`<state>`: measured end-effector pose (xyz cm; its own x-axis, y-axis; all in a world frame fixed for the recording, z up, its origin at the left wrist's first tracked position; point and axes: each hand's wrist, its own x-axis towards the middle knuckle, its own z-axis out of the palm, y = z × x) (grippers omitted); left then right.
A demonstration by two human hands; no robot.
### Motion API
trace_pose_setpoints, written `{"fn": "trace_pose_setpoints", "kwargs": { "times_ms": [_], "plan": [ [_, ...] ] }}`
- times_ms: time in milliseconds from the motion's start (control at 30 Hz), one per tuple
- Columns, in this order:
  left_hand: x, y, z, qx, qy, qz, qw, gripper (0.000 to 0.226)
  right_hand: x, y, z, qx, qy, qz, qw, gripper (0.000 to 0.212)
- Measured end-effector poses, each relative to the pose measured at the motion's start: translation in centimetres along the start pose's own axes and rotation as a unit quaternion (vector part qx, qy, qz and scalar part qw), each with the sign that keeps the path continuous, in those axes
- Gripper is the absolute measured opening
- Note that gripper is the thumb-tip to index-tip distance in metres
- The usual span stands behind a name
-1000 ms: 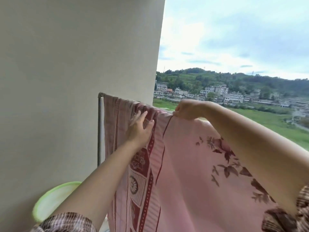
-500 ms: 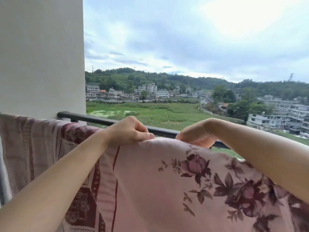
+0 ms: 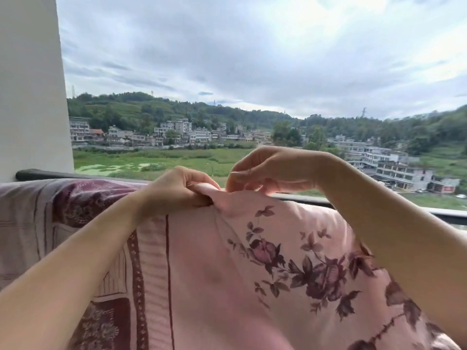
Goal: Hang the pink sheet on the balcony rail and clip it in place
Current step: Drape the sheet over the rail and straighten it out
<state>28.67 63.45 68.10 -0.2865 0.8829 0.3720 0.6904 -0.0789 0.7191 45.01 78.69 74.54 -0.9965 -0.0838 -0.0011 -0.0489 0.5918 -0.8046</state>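
Pink sheet (image 3: pixel 214 274) lying unclipped over balcony rail (image 3: pixel 38 175), left hand (image 3: pixel 177 189) clamping its top fold, right hand (image 3: pixel 267 170) curling, grip untellable; any loosening risking slide-off.

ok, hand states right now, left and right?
left hand: closed, gripping a fold of the pink sheet at its top edge.
right hand: fingers curled at the sheet's top edge; grip cannot be told.

Person, parts in view: left hand (image 3: pixel 177 190), right hand (image 3: pixel 275 168), both bare; left forearm (image 3: pixel 83 248), right forearm (image 3: pixel 391 223), unsleeved to frame edge.
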Motion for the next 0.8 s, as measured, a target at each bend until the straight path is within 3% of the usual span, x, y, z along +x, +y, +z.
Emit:
{"fn": "trace_pose_setpoints", "kwargs": {
  "times_ms": [67, 133, 200, 267, 300, 333, 400, 467, 500, 533, 567, 633, 667, 733, 800],
  "plan": [
    [-0.1, -0.3, 0.1, -0.029, 0.020, 0.034, 0.999, 0.018, 0.3, 0.9, -0.3, -0.021, 0.080, 0.034, 0.996, 0.015],
    [-0.3, -0.5, 0.2, -0.062, 0.042, 0.062, 0.995, 0.024, 1.3, 2.4, -0.6, -0.126, 0.188, 0.079, 0.971, 0.021],
    [-0.5, -0.6, 0.3, -0.036, 0.045, 0.084, 0.995, 0.034, 1.9, 3.8, -0.4, -0.174, 0.105, 0.189, 0.961, 0.030],
    [-0.7, -0.4, 0.0, -0.022, 0.027, 0.082, 0.996, 0.027, 1.8, 4.4, 0.1, -0.105, -0.010, 0.274, 0.956, 0.029],
    [-0.8, -0.4, -0.3, -0.027, 0.014, 0.073, 0.997, 0.018, 1.6, 4.3, 0.4, -0.080, -0.026, 0.280, 0.956, 0.027],
    [-1.0, -0.2, -0.5, -0.037, 0.003, 0.061, 0.997, 0.013, 1.5, 4.3, 0.5, -0.079, -0.017, 0.267, 0.960, 0.025],
    [-1.1, 0.1, -0.6, -0.050, -0.001, 0.029, 0.998, 0.027, 1.3, 3.8, 0.7, -0.129, 0.042, 0.204, 0.969, 0.020],
    [-0.7, 0.2, -0.1, -0.003, 0.020, 0.013, 1.000, 0.021, 1.1, 3.0, 0.5, -0.197, 0.151, 0.134, 0.959, 0.024],
    [-0.4, 0.1, 0.4, 0.027, 0.030, 0.015, 0.999, 0.010, 0.9, 2.5, 0.1, -0.192, 0.223, 0.093, 0.951, 0.028],
    [-0.1, 0.2, 0.6, 0.045, 0.029, 0.015, 0.998, 0.013, 0.6, 1.9, -0.2, -0.149, 0.282, 0.047, 0.947, 0.032],
    [0.1, 0.1, 0.7, 0.060, 0.025, 0.012, 0.998, 0.034, 0.2, 1.4, -0.4, -0.100, 0.301, 0.004, 0.948, 0.036],
    [0.4, 0.2, 0.5, 0.088, 0.021, 0.010, 0.996, 0.064, -0.6, 0.3, 0.3, -0.063, 0.202, -0.041, 0.977, 0.036],
    [0.3, 0.6, 0.4, 0.087, 0.005, 0.019, 0.996, 0.064, -1.1, -0.2, 1.0, -0.065, 0.119, -0.036, 0.990, 0.029],
    [0.3, 0.8, 0.5, 0.041, -0.048, 0.042, 0.997, 0.041, -1.9, -0.5, 1.7, -0.064, -0.046, 0.016, 0.997, 0.026],
    [0.2, 0.9, 0.9, -0.015, -0.048, 0.071, 0.996, 0.036, -2.3, -0.3, 1.1, -0.034, -0.095, 0.064, 0.993, 0.027]
  ]
}}
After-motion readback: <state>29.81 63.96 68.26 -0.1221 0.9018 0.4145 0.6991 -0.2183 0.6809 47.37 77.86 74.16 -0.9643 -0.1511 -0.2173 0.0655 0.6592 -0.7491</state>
